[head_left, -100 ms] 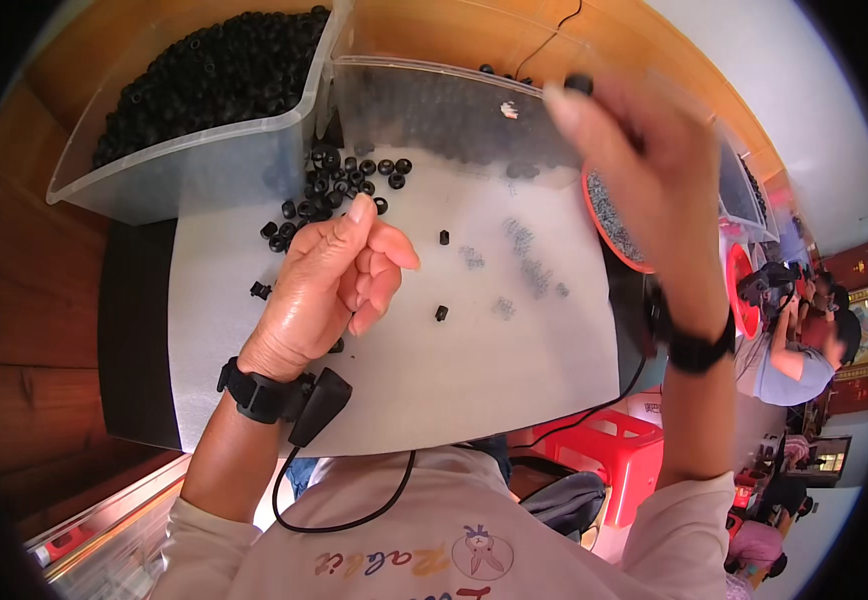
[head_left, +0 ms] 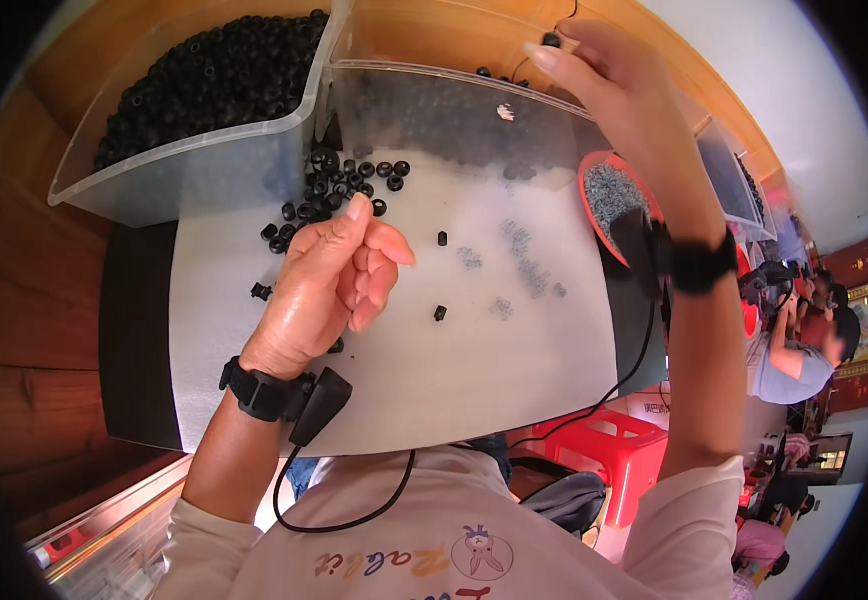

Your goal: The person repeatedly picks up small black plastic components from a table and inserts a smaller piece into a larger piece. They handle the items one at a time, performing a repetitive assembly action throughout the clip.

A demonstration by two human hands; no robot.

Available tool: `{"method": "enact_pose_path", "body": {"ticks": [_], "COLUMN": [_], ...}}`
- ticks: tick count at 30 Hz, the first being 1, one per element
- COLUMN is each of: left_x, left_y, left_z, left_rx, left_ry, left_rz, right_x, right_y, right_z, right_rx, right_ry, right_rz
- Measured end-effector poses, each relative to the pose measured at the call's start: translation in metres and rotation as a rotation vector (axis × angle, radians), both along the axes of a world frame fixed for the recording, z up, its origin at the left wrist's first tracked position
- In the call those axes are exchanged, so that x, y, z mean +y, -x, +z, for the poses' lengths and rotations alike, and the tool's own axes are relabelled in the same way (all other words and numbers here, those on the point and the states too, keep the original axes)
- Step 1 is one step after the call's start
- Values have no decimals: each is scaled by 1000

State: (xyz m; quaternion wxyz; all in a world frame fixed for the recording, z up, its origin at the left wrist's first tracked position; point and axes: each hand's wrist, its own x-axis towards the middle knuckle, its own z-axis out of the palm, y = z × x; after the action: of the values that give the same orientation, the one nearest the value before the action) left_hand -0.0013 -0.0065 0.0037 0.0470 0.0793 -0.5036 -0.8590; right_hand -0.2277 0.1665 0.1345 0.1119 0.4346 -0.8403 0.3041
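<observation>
Above the far right bin, my right hand (head_left: 624, 85) is closed in a pinch on a small black round part (head_left: 551, 40) at its thumb tip. My left hand (head_left: 339, 270) hovers over the left half of the white sheet, half curled, thumb apart from the fingers, nothing visible in it. Just beyond the left hand lies a loose group of black ring-shaped parts (head_left: 339, 185). Two small black pieces, one farther (head_left: 442, 239) and one nearer (head_left: 440, 313), lie to its right on the sheet. Another black piece (head_left: 261, 291) rests left of the wrist.
A clear bin (head_left: 184, 150) heaped with black parts stands at far left. Beside it is a second clear bin (head_left: 434, 75) with black parts inside. Small metal bits (head_left: 529, 270) are scattered on the white sheet (head_left: 374, 400); more fill an orange bowl (head_left: 587, 205). Cables trail from both wrists.
My right hand has moved up and away over the far bin, carrying the black part, and the orange bowl shows more fully. My left hand stays nearly still.
</observation>
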Motion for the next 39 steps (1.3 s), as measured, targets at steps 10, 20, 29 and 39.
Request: {"method": "enact_pose_path", "body": {"ticks": [10,20,29,39], "left_x": [-8,-13,-19,-21], "left_y": [-1,-2,-3,-1], "left_z": [-9,-13,-15,-20], "left_rx": [19,63,90,120], "left_ry": [-169,-205,-206,-246], "left_rz": [241,273,320,339], "right_x": [-12,-9,-15,-56], "right_y": [-43,-44,-70,-67], "right_z": [-45,-112,-110,-132], "right_rx": [-262,-46,-23,48], "right_ry": [-75,-569,-537,-382], "right_rz": [377,413,373,416]}}
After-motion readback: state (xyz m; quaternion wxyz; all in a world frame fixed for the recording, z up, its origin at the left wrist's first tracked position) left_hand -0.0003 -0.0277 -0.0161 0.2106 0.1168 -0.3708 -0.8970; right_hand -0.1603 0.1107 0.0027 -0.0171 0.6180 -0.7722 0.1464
